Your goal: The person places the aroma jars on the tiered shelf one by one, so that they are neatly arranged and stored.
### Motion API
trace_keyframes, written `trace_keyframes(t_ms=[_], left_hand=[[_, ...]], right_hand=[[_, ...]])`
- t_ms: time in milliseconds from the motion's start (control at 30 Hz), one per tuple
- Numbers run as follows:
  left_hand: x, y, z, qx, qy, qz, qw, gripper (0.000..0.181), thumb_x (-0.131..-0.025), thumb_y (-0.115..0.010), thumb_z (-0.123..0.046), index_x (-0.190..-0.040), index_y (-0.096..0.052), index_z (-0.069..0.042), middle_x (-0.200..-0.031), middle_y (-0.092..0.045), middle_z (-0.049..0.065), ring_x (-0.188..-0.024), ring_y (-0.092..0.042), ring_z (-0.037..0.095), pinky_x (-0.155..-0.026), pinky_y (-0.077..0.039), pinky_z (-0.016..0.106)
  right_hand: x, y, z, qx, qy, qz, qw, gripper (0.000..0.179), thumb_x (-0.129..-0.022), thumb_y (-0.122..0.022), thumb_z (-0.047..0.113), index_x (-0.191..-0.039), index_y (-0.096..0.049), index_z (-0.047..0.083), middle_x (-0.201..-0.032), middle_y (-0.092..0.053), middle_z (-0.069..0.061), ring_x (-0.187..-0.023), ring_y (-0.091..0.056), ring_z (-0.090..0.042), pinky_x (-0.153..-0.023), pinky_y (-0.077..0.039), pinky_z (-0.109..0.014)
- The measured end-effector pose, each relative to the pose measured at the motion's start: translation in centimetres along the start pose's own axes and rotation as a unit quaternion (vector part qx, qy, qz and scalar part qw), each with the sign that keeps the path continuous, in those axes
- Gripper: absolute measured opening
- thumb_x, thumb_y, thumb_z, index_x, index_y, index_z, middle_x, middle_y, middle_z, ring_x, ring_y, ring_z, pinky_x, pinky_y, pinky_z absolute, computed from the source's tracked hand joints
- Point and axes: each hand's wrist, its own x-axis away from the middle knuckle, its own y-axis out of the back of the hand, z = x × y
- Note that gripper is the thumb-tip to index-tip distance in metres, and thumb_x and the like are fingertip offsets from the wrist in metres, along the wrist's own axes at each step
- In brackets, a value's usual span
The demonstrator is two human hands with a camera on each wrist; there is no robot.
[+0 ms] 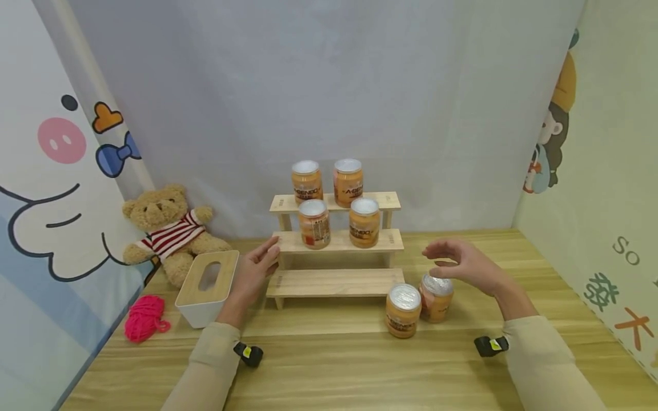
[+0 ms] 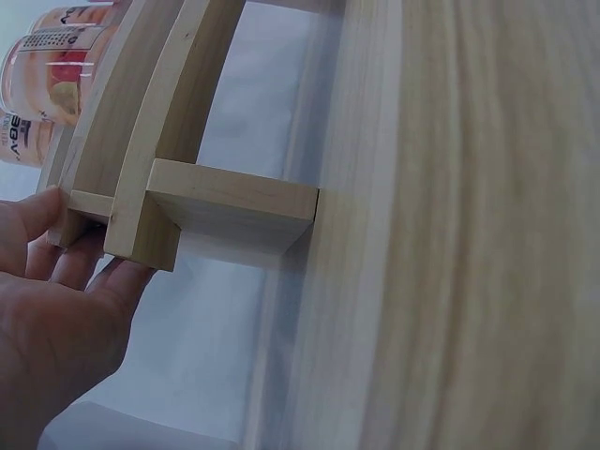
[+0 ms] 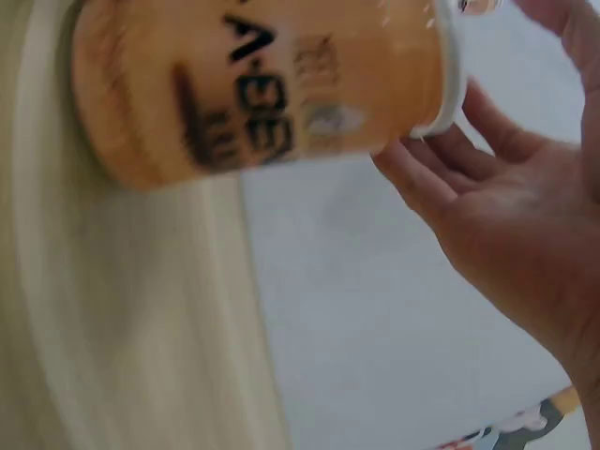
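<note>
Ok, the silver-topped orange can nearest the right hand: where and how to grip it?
Probably grip the orange can round its upper body, just below the silver lid, right hand coming from the right: it is round and stands upright, and the neighbouring can crowds its front left.

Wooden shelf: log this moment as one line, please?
left hand: holds wooden shelf | right hand: open over rightmost jar | other jars: four shelved, one on table
</note>
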Motion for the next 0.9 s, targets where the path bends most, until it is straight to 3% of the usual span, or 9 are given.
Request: trace_keyframes(t_ms=[167, 367, 633, 900], left_hand=[[-0.2, 0.0, 0.1, -0.005, 0.0, -0.001, 1.0, 0.051, -0.104, -0.058, -0.026, -0.15, -0.047, -0.007, -0.155, -0.04, 0.014, -0.138, -0.042, 0.029, -0.107, -0.043, 0.044], [-0.2, 0.3, 0.2, -0.016, -0.003, -0.003, 0.9999, 0.052, -0.104, -0.058, -0.027, -0.15, -0.046, -0.007, -0.155, -0.039, 0.014, -0.139, -0.041, 0.03, -0.107, -0.043, 0.044], [0.2, 0.5, 0.3, -0.01, 0.004, -0.009, 0.9999, 0.053, -0.103, -0.059, -0.027, -0.15, -0.046, -0.007, -0.154, -0.04, 0.015, -0.137, -0.044, 0.031, -0.106, -0.044, 0.042], [0.2, 0.2, 0.1, -0.012, -0.002, 0.011, 0.9999, 0.053, -0.104, -0.058, -0.03, -0.151, -0.046, -0.01, -0.154, -0.041, 0.014, -0.138, -0.044, 0.028, -0.104, -0.045, 0.041]], right_hand=[[1.1, 0.4, -1.9, -0.035, 0.015, 0.068, 0.9969, 0.049, -0.09, -0.074, 0.008, -0.131, -0.05, -0.007, -0.129, -0.055, -0.023, -0.121, -0.053, -0.03, -0.096, -0.049, -0.03], [1.7, 0.3, -4.0, -0.094, 0.037, 0.122, 0.9874, 0.055, -0.088, -0.071, 0.0, -0.134, -0.042, -0.01, -0.127, -0.054, -0.02, -0.115, -0.056, -0.017, -0.095, -0.049, -0.027], [1.6, -0.2, -5.3, -0.083, 0.019, 0.125, 0.9884, 0.06, -0.087, -0.073, 0.004, -0.137, -0.042, -0.007, -0.127, -0.055, -0.016, -0.116, -0.056, -0.019, -0.096, -0.049, -0.029], [1.7, -0.2, -5.1, -0.082, 0.002, 0.123, 0.9891, 0.058, -0.089, -0.072, 0.008, -0.138, -0.045, -0.003, -0.129, -0.054, -0.019, -0.12, -0.053, -0.024, -0.099, -0.044, -0.031]])
